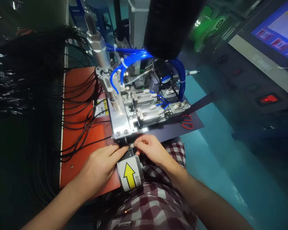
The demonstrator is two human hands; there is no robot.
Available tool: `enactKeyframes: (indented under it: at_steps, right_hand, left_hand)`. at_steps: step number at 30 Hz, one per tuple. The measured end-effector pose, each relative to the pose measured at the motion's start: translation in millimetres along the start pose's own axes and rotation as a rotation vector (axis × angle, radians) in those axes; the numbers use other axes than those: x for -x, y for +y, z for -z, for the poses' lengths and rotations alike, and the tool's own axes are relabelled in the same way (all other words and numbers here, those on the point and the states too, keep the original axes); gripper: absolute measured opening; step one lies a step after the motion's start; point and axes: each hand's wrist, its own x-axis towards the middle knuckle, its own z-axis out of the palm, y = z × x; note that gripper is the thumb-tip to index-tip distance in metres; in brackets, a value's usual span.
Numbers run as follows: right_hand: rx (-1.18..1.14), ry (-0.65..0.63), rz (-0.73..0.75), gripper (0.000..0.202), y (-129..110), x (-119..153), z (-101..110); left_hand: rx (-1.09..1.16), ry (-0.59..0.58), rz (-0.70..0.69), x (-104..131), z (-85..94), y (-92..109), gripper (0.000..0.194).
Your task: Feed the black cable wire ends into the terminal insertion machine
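A small shiny metal connector-like piece (pixel 132 145) sits at the front edge of the machine, and its exact kind is too small to make out. My right hand (pixel 150 149) pinches it between thumb and fingertips. From the other side comes my left hand (pixel 102 163), fingers bent and closed, its thumb tip close to the metal piece; whatever it holds is hidden. Both hands work over a narrow black fixture (pixel 128 154) in front of the machine's metal press plate (pixel 120 123). Below is a white label with a yellow arrow (pixel 129 175).
Black cables (pixel 84 123) run across an orange board (pixel 74 174) on the left. Blue air tubes (pixel 139 57) arch over the machine's cylinders (pixel 151 115). Red-handled scissors (pixel 187 122) lie at its right. A touch screen (pixel 276 33) and a lit red switch (pixel 268 99) stand far right.
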Motion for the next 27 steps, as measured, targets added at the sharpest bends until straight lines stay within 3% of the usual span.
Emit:
enactKeyframes:
  at_steps: [8, 11, 15, 18, 22, 27]
  right_hand:
    - [0.034, -0.01, 0.027, 0.013, 6, 1, 1]
    - [0.06, -0.003, 0.061, 0.015, 8, 1, 1]
    - [0.061, -0.006, 0.078, 0.015, 12, -1, 1]
    - [0.044, -0.015, 0.087, 0.015, 15, -2, 1]
    - [0.036, -0.026, 0.097, 0.016, 15, -1, 1]
    - [0.1, 0.006, 0.114, 0.014, 9, 5, -1]
  left_hand:
    - [0.1, -0.122, 0.209, -3, 8.9, 8, 0.028]
    - [0.035, -0.11, 0.181, -5, 12.1, 10, 0.028]
    - [-0.225, -0.111, 0.163, -7, 12.8, 20, 0.028]
    - [-0.22, -0.157, 0.188, -8, 9.8, 29, 0.03]
    - [-0.035, -0.08, 0.215, -8, 1.6, 32, 0.029]
    - [0.015, 0.023, 0.203, -3, -5.3, 26, 0.028]
